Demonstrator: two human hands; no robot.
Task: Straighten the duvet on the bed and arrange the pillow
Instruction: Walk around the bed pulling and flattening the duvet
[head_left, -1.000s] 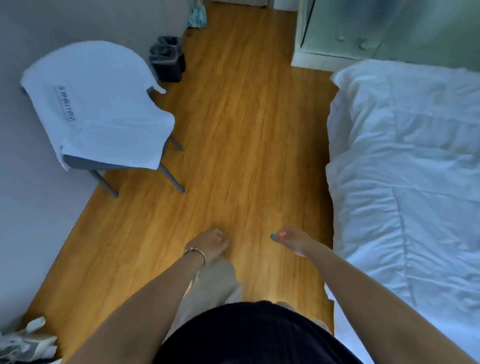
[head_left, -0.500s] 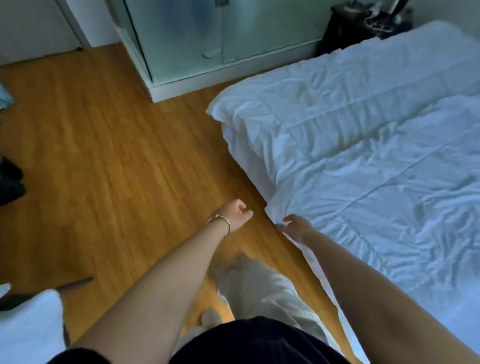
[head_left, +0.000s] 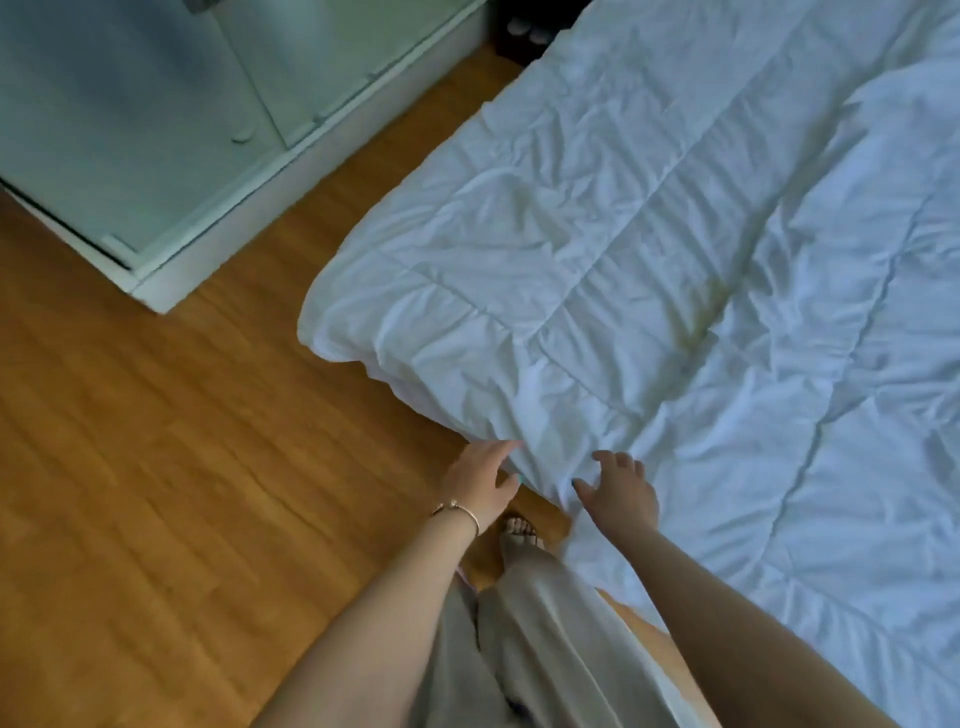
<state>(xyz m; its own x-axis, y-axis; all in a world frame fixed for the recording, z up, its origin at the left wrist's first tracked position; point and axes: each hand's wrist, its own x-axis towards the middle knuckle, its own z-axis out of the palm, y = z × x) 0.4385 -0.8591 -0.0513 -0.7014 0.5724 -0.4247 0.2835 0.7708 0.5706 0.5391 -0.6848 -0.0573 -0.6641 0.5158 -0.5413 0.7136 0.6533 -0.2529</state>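
A white quilted duvet (head_left: 649, 249) covers the bed across the right of the view, wrinkled, its near corner hanging over the side toward the floor. My left hand (head_left: 483, 480), a bracelet on its wrist, reaches the duvet's hanging edge with fingers extended, touching the fabric. My right hand (head_left: 618, 488) lies with spread fingers on the duvet just right of that edge. Neither hand visibly grips the cloth. No pillow is in view.
Wooden floor (head_left: 156, 467) fills the left. A pale green cabinet (head_left: 156, 119) on a white base stands at the top left, close to the bed's far corner. My foot (head_left: 519, 530) and trouser leg are beside the bed below my hands.
The view has swung from the floor and chair toward the bed. Both hands moved forward from over the floor to the duvet's near edge and opened their fingers.
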